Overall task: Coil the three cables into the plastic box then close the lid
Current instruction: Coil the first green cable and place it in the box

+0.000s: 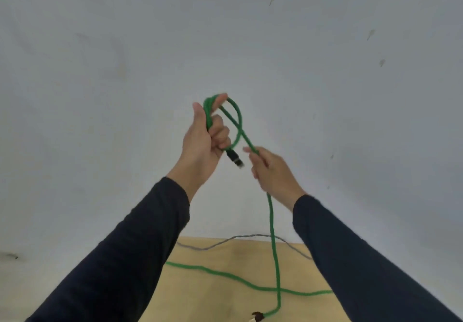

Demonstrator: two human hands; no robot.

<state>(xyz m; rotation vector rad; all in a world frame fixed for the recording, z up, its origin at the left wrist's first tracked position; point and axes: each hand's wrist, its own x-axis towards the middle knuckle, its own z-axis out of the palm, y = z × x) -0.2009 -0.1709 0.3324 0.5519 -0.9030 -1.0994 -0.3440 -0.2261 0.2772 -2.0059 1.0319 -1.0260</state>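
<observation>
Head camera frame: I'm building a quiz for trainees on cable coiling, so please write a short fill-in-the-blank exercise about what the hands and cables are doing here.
1. The left hand holds a loop of the ____ cable.
2. A black connector sticks out below the ____ hand.
3. The right hand grips the strand that hangs down to the wooden ____.
4. A second cable, ____ in colour, lies along the table's far edge.

Missing words: green; left; table; grey

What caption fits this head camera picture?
Left hand grips a green cable loop while right hand feeds more.
</observation>
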